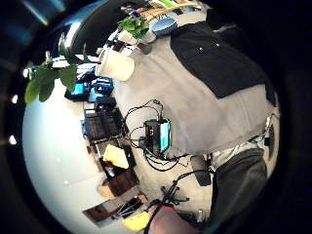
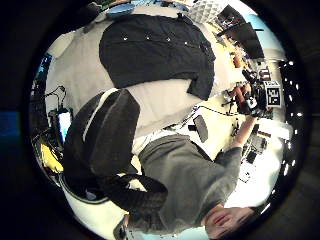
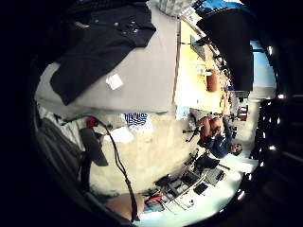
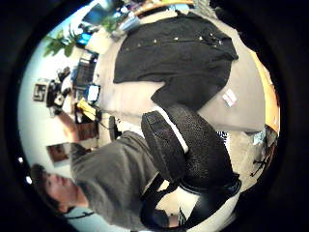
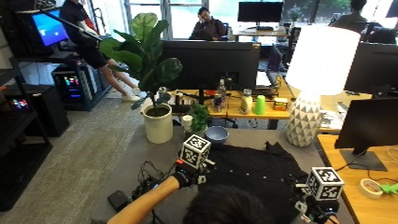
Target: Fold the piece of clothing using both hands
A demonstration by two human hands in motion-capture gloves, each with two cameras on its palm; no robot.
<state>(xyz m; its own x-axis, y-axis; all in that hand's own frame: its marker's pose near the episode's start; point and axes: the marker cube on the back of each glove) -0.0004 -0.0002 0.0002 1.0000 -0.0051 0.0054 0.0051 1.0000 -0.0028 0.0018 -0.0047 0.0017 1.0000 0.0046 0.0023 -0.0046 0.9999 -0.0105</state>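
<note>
On the grey table, a black shirt lies spread flat with pale snap buttons along its front and a small white tag on the tabletop beside it; no writing is legible. The left hand and right hand are raised above the near edge, touching nothing, their finger positions impossible to tell. At the far edge stand a potted plant, a blue bowl and a white lamp, with office desks and monitors behind
</note>
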